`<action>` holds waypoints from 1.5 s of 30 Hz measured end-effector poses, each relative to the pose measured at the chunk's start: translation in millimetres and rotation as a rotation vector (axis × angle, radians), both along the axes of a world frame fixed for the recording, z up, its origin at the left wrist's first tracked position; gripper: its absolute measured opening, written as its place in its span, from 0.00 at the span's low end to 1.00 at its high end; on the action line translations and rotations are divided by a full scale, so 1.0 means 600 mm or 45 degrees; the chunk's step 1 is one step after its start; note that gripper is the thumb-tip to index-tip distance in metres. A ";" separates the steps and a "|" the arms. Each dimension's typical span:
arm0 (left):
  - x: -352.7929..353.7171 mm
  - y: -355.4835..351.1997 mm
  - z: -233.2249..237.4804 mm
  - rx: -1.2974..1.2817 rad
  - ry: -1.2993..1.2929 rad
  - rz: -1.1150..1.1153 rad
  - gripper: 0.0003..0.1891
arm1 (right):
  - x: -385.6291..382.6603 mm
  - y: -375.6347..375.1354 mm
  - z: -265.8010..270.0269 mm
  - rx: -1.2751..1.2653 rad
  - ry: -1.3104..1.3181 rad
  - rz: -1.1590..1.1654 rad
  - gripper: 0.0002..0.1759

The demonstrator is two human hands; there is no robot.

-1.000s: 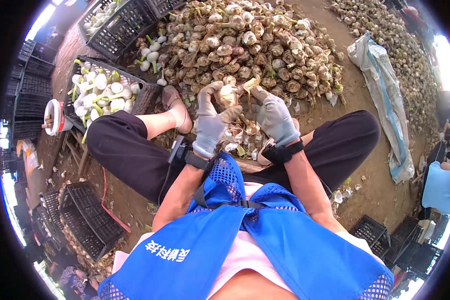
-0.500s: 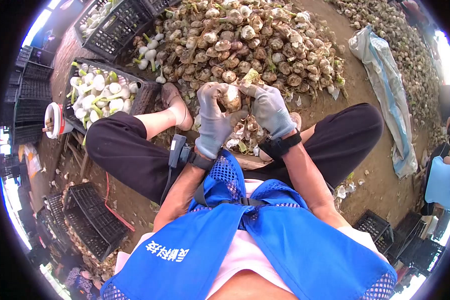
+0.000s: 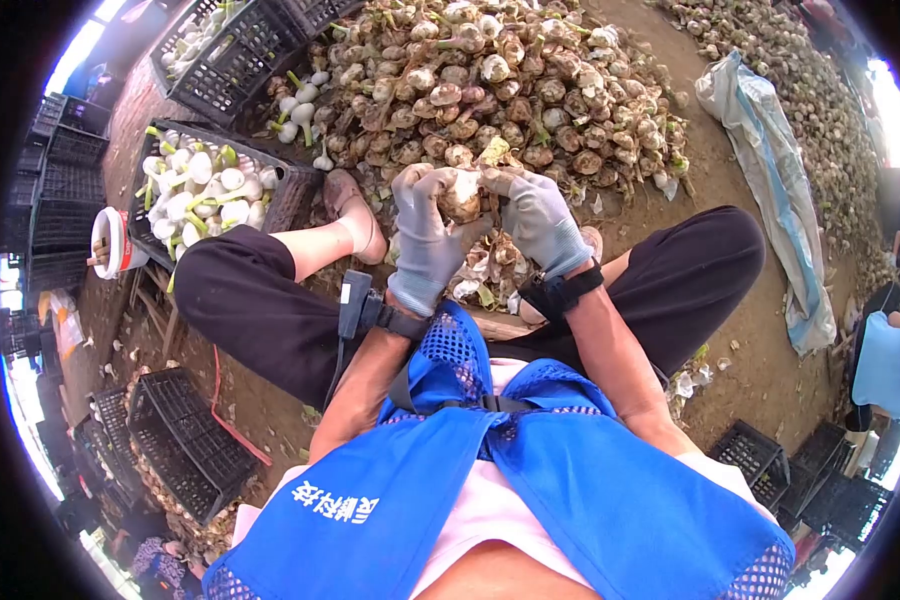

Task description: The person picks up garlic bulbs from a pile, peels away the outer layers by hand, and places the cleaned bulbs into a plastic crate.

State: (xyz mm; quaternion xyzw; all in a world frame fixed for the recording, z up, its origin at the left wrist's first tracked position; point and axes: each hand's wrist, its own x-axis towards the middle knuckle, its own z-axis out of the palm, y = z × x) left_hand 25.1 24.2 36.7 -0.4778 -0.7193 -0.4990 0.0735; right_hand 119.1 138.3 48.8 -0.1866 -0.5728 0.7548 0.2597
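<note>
A garlic bulb [image 3: 461, 197] with brownish, soiled outer skin is gripped in my left hand [image 3: 422, 240], which wears a grey glove. My right hand [image 3: 542, 222], gloved alike, is closed in a pinch against the bulb's right side. A pale yellowish flap of garlic skin [image 3: 495, 152] sticks up at its fingertips; exactly where it joins the bulb is hidden. Below and between the hands, loose garlic peelings [image 3: 475, 270] lie on the ground. Just beyond them rises a large heap of unpeeled garlic [image 3: 510, 90].
Left of my foot stands a black crate [image 3: 295, 190] holding clean white bulbs with green stems. Behind it is another crate [image 3: 220, 75]. A white bucket [image 3: 120, 242] sits beside the crate. To the right lies a pale sack [image 3: 770, 170]; a person in light blue [image 3: 885, 365] is farther right.
Both hands stay almost in place, with the bulb still between them. The skin flap at my right fingertips has shifted slightly left.
</note>
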 end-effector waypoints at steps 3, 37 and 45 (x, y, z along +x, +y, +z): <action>0.001 -0.002 -0.004 -0.013 -0.017 -0.033 0.36 | 0.007 0.019 -0.015 0.090 -0.144 0.162 0.08; 0.010 -0.003 -0.002 0.266 -1.226 -0.184 0.25 | 0.004 -0.025 -0.019 -0.104 -0.313 0.073 0.06; -0.045 -0.016 -0.053 0.428 -2.393 -0.445 0.23 | -0.001 -0.009 -0.055 0.223 -0.600 0.295 0.08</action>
